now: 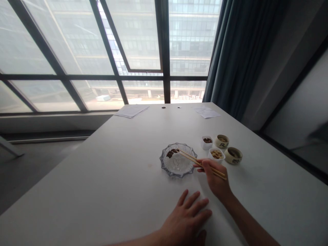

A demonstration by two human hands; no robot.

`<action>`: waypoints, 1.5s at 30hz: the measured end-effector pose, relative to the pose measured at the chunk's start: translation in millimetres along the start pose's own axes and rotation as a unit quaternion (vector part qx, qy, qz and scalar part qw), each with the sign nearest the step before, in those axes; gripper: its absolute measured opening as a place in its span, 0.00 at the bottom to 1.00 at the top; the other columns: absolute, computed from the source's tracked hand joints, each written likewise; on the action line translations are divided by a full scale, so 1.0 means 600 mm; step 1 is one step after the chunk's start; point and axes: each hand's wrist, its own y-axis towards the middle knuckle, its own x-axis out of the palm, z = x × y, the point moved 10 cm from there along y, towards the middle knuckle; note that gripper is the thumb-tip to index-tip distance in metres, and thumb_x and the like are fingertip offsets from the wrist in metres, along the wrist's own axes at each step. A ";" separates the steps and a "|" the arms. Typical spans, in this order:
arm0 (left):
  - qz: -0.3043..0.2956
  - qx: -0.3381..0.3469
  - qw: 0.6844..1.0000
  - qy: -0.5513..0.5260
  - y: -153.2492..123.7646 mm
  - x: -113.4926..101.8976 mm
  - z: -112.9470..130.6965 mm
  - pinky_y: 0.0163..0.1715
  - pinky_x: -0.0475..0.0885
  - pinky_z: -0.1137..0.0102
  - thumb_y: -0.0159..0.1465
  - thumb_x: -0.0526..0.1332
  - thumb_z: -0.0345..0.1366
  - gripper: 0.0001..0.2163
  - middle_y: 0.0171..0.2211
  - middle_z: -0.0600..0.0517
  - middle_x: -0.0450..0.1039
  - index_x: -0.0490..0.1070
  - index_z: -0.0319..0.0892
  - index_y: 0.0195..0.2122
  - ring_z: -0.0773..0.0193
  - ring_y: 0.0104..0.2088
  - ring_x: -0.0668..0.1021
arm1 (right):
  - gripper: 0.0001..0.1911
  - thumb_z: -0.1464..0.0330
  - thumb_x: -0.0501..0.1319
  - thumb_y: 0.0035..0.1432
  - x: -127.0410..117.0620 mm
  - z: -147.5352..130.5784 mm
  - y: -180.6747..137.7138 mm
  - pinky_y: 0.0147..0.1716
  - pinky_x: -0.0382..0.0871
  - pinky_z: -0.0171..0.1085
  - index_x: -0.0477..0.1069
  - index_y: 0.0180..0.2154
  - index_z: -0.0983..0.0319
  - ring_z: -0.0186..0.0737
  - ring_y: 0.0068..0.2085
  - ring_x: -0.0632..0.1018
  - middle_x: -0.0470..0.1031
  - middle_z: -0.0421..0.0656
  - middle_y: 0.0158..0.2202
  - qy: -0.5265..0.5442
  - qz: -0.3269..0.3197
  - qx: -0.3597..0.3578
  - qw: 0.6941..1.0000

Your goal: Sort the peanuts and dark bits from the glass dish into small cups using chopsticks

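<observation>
Wrapped round a pair of wooden chopsticks (189, 157), my right hand (216, 177) hovers by the right rim of a scalloped clear glass dish (176, 173). The chopstick tips reach over the dish, close to several small dark brown pieces (172, 152) in its upper left part; whether they pinch one I cannot make out. My left hand (186, 217) lies flat on the table in front of the dish, fingers spread, holding nothing. Beyond my right hand stand a white cup (216, 160) of pale tan nuts and a white cup (206, 146) of dark brown pieces.
Two cream ceramic cups with dark characters, one farther back (221, 145) and one nearer (233, 160), stand right of the white cups. Papers (132, 111) lie at the far left of the white table (102, 184), and another sheet (207, 112) at the far right. Windows and a dark curtain (237, 61) rise behind.
</observation>
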 end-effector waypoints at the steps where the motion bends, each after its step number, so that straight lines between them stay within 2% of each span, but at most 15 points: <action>1: 0.002 -0.001 1.000 0.002 0.000 0.001 0.000 0.70 0.50 0.40 0.74 0.59 0.44 0.22 0.72 0.53 0.59 0.62 0.49 0.67 0.45 0.72 0.58 | 0.18 0.54 0.61 0.70 0.018 -0.001 -0.005 0.35 0.85 0.42 0.82 0.42 0.61 0.48 0.38 0.87 0.86 0.48 0.37 0.000 -0.030 0.000 1.000; 5: 0.010 0.004 1.000 0.005 -0.001 0.002 0.001 0.71 0.48 0.41 0.73 0.60 0.43 0.24 0.72 0.51 0.60 0.62 0.49 0.68 0.46 0.72 0.58 | 0.15 0.56 0.62 0.71 0.051 -0.002 -0.012 0.34 0.83 0.39 0.81 0.41 0.59 0.46 0.37 0.86 0.84 0.45 0.35 -0.006 -0.081 -0.010 0.997; 13: 0.012 0.006 1.000 0.010 -0.002 -0.002 0.002 0.70 0.49 0.41 0.72 0.61 0.42 0.25 0.72 0.51 0.59 0.62 0.49 0.68 0.46 0.72 0.58 | 0.16 0.56 0.62 0.70 0.056 0.017 -0.007 0.35 0.84 0.40 0.82 0.43 0.60 0.46 0.38 0.86 0.85 0.47 0.40 -0.001 -0.095 0.007 0.995; 17: 0.013 0.006 1.000 0.020 -0.002 0.000 0.001 0.70 0.50 0.41 0.71 0.62 0.43 0.25 0.72 0.52 0.60 0.62 0.49 0.68 0.46 0.72 0.59 | 0.19 0.53 0.62 0.70 0.047 0.023 -0.010 0.36 0.85 0.42 0.83 0.42 0.61 0.49 0.40 0.87 0.86 0.48 0.37 -0.001 -0.070 0.023 0.997; 21: 0.010 0.011 1.000 0.019 -0.002 0.001 0.002 0.70 0.50 0.41 0.71 0.63 0.42 0.26 0.72 0.51 0.59 0.62 0.48 0.68 0.45 0.72 0.58 | 0.20 0.52 0.63 0.69 0.038 0.030 -0.008 0.35 0.84 0.42 0.83 0.39 0.61 0.48 0.36 0.87 0.86 0.48 0.35 -0.018 -0.047 0.028 0.998; 28: 0.015 0.003 1.000 0.006 -0.003 0.002 -0.001 0.71 0.49 0.41 0.74 0.58 0.45 0.22 0.72 0.53 0.59 0.63 0.49 0.68 0.46 0.72 0.59 | 0.19 0.52 0.64 0.67 0.031 0.040 -0.005 0.28 0.80 0.38 0.81 0.36 0.61 0.43 0.28 0.84 0.85 0.46 0.32 -0.018 -0.043 0.043 0.998; 33: 0.009 0.002 1.000 -0.003 -0.003 0.002 0.000 0.70 0.49 0.40 0.75 0.57 0.45 0.22 0.72 0.52 0.59 0.62 0.49 0.68 0.45 0.72 0.59 | 0.21 0.52 0.62 0.69 0.028 0.033 -0.008 0.29 0.81 0.38 0.82 0.37 0.61 0.45 0.31 0.85 0.86 0.47 0.34 -0.027 -0.027 0.031 0.999; 36: 0.009 0.000 1.000 -0.007 -0.002 0.000 -0.001 0.70 0.48 0.40 0.74 0.58 0.45 0.22 0.72 0.52 0.59 0.63 0.49 0.67 0.45 0.72 0.59 | 0.20 0.52 0.62 0.70 0.024 0.027 -0.009 0.29 0.81 0.38 0.83 0.37 0.61 0.44 0.30 0.85 0.86 0.47 0.33 -0.032 -0.014 0.024 0.999; 40: 0.007 -0.002 1.000 -0.012 -0.002 -0.001 -0.002 0.70 0.49 0.40 0.75 0.57 0.46 0.21 0.72 0.53 0.60 0.63 0.49 0.67 0.45 0.72 0.59 | 0.21 0.52 0.63 0.69 -0.009 0.011 0.002 0.29 0.83 0.39 0.83 0.37 0.62 0.44 0.30 0.86 0.86 0.48 0.33 -0.028 0.049 0.004 0.998; 42: 0.006 -0.003 1.000 -0.012 -0.002 0.000 -0.003 0.70 0.49 0.40 0.75 0.56 0.46 0.21 0.72 0.53 0.60 0.62 0.49 0.67 0.45 0.72 0.59 | 0.21 0.52 0.64 0.68 -0.048 -0.001 0.012 0.30 0.84 0.40 0.83 0.37 0.63 0.46 0.32 0.87 0.86 0.49 0.33 -0.026 0.110 -0.009 0.994; 45: 0.006 -0.004 1.000 -0.009 -0.002 0.001 -0.002 0.70 0.49 0.40 0.76 0.56 0.46 0.21 0.72 0.53 0.60 0.63 0.49 0.67 0.45 0.72 0.59 | 0.24 0.49 0.66 0.64 -0.128 -0.019 0.022 0.31 0.85 0.41 0.82 0.36 0.65 0.47 0.31 0.87 0.85 0.49 0.31 -0.032 0.224 -0.030 0.974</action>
